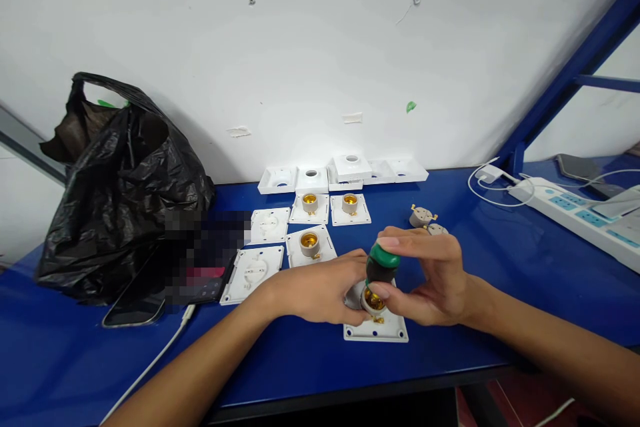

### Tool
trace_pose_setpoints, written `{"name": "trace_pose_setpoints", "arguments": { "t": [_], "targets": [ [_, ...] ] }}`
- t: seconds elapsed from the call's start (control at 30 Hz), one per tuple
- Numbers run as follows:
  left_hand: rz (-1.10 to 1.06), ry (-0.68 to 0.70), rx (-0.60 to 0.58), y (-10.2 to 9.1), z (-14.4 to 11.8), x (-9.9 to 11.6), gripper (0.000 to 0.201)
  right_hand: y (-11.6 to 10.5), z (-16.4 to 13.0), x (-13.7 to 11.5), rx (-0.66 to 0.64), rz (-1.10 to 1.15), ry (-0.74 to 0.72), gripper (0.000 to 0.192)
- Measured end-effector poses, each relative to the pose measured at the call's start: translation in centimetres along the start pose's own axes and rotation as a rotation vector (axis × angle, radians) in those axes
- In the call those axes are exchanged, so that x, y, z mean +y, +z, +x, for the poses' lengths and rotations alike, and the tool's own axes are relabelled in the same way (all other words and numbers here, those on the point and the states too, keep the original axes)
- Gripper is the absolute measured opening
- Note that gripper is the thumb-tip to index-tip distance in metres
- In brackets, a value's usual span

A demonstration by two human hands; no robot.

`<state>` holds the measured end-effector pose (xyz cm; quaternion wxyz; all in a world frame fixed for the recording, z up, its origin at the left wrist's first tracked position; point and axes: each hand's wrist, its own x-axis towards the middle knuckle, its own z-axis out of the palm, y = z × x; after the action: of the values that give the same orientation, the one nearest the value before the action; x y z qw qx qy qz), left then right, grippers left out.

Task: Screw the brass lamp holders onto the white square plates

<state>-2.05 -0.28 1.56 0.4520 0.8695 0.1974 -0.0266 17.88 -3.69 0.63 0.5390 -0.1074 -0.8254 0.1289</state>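
My right hand [431,275] is closed round a stubby screwdriver [383,263] with a green and black handle. The screwdriver stands nearly upright, and its tip goes down into a brass-lined lamp socket [374,300]; the tip itself is hidden. Under that socket lies a square white base plate [376,332] near the table's front. My left hand [325,290] grips the socket's left side, its fingers partly behind it. Just beyond, another plate with a lamp socket [310,244] rests on the table. Two loose sockets [421,216] lie past my right hand, one partly covered.
White covers [311,180] line the wall, one stacked on top. Two more plates with sockets [350,203] and two bare plates [254,273] lie nearer. At left are a black plastic bag [130,200] and phones [135,297]; a power strip [580,213] is at right.
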Motion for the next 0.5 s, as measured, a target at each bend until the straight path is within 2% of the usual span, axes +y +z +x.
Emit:
{"name": "trace_pose_setpoints", "arguments": {
  "t": [0.27, 0.4, 0.5],
  "targets": [
    [0.031, -0.018, 0.015, -0.09, -0.11, -0.02, 0.019, -0.05, 0.20, -0.34, -0.024, -0.064, 0.008, 0.063],
    [-0.005, 0.005, 0.028, 0.00, -0.17, -0.44, 0.033, -0.27, 0.41, -0.71, -0.085, -0.138, 0.033, 0.069],
    [-0.030, 0.025, 0.045, 0.12, -0.20, -0.71, 0.045, -0.31, 0.51, -0.87, -0.084, -0.171, 0.026, 0.067]
  ]
}}
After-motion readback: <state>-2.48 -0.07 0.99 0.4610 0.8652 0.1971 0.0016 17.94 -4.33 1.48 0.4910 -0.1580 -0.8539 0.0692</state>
